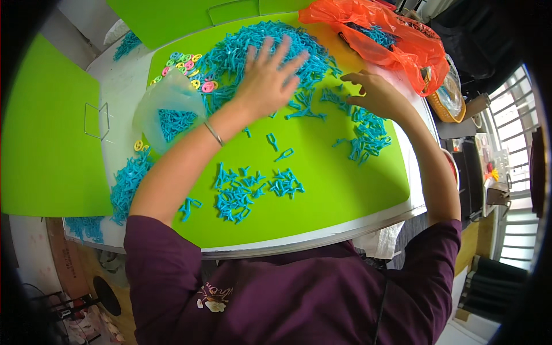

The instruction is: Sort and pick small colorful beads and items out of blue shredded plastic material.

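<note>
Small blue plastic pieces, each with a looped end and a stem, lie in a large heap (pixel 230 49) at the far middle of a green board. Over the near side of that heap my left hand (pixel 267 75) is spread, fingers apart and holding nothing visible. My right hand (pixel 374 95) hovers by the heap's right end, its fingers bent and parted, with no piece seen between them. Just below it is a smaller pile of blue pieces (pixel 368 135). Nearer me are a small cluster (pixel 233 198), another cluster (pixel 286 183) and a few single pieces (pixel 272 141).
A clear plastic bag (pixel 164 98) with blue pieces stands at the left, beside colourful round plastic discs (pixel 184 64). More blue pieces (pixel 129 187) pile on the white table edge. An orange plastic bag (pixel 402 49) and a yellow basket (pixel 447 106) sit at the far right.
</note>
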The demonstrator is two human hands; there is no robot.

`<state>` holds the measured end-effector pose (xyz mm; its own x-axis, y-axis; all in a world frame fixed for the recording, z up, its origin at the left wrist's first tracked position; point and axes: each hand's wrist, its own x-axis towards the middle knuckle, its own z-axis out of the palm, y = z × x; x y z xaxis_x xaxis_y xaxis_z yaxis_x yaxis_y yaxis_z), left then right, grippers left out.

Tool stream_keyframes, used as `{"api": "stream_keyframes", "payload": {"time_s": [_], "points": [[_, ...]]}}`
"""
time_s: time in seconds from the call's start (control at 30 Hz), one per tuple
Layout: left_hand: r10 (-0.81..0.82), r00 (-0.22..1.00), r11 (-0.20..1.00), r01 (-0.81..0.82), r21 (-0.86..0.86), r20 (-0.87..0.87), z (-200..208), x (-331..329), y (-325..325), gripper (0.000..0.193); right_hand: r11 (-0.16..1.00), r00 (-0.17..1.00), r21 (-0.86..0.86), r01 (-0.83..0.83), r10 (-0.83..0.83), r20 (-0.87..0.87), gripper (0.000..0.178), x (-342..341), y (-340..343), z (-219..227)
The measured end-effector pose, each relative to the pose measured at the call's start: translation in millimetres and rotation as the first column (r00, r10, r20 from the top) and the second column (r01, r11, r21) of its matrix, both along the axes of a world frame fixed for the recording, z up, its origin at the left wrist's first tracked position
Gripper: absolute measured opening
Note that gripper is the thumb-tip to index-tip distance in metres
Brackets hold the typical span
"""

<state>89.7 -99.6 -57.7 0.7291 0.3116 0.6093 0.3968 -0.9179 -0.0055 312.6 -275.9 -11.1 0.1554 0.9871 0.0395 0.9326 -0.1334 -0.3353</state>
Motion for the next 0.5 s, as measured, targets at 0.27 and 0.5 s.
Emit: {"api": "stream_keyframes", "payload": {"time_s": [0.27, 0.5], "points": [[-0.452, 0.845, 0.891, 0.414, -0.186, -0.284, -7.5, -32.4, -25.7, 0.032, 0.994, 0.939, 0.046, 0.098, -0.077, -0.334, 0.044, 9.4, -13.5, -10.8], [-0.329, 0.914, 0.936, 0.284, -0.206, -0.238, -2.1, -40.0, -3.4, 0.026, 0.978, 0.896, 0.104, 0.183, -0.122, -0.427, 0.036, 20.1, -22.2, -6.2]]}}
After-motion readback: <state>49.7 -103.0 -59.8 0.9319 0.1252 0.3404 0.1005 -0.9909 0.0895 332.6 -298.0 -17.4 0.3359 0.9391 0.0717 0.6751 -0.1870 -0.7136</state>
